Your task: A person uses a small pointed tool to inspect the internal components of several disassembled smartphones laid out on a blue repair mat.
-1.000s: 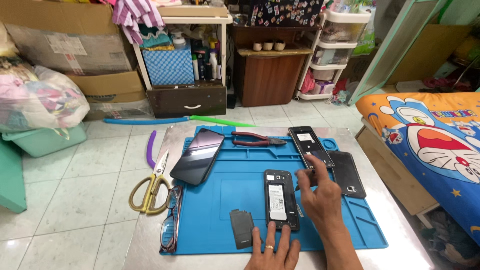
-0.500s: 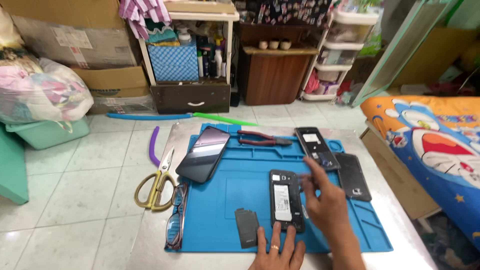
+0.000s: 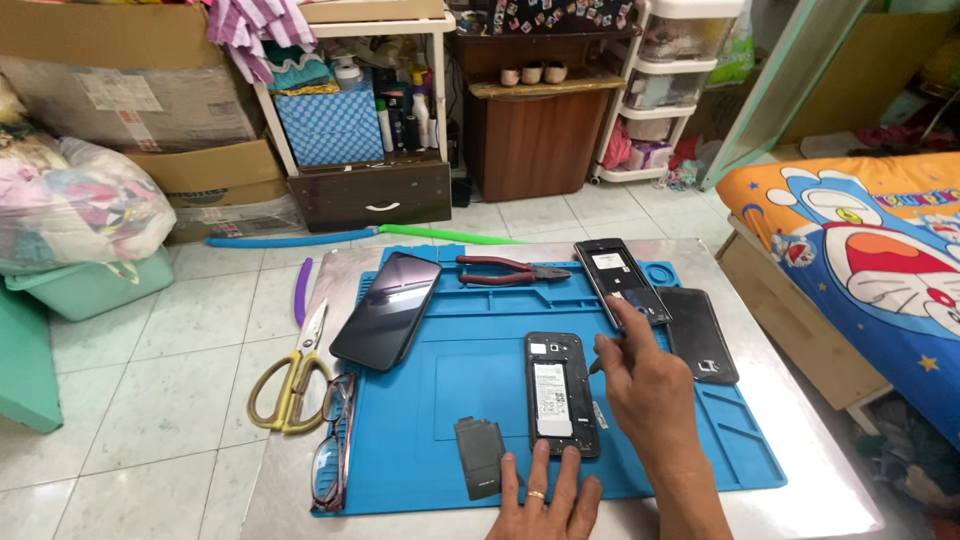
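Blue silicone work mat (image 3: 470,370) covers most of the metal counter (image 3: 800,480) in my head view. On the mat lies an opened phone (image 3: 560,392), back cover off, its white-labelled battery facing up, lengthwise toward me. My left hand (image 3: 548,500), a ring on one finger, lies flat and spread at the mat's near edge, two fingertips touching the bottom end of that phone; it grips nothing. My right hand (image 3: 648,385) hovers just to the right of the opened phone, fingers loosely curled, index finger stretched out to the lower end of a second opened phone (image 3: 622,282) lying farther back. A thin dark tool seems to sit in that hand, but I cannot tell for certain. A black back cover (image 3: 700,348) lies just right of the right hand. A small dark rectangular part (image 3: 482,456) rests left of the near phone. A dark-screened phone (image 3: 388,310) lies aslant on the mat's left edge, red-handled pliers (image 3: 510,271) near the far edge. Yellow-handled scissors (image 3: 292,370) and spectacles (image 3: 335,440) lie to the left of the mat.
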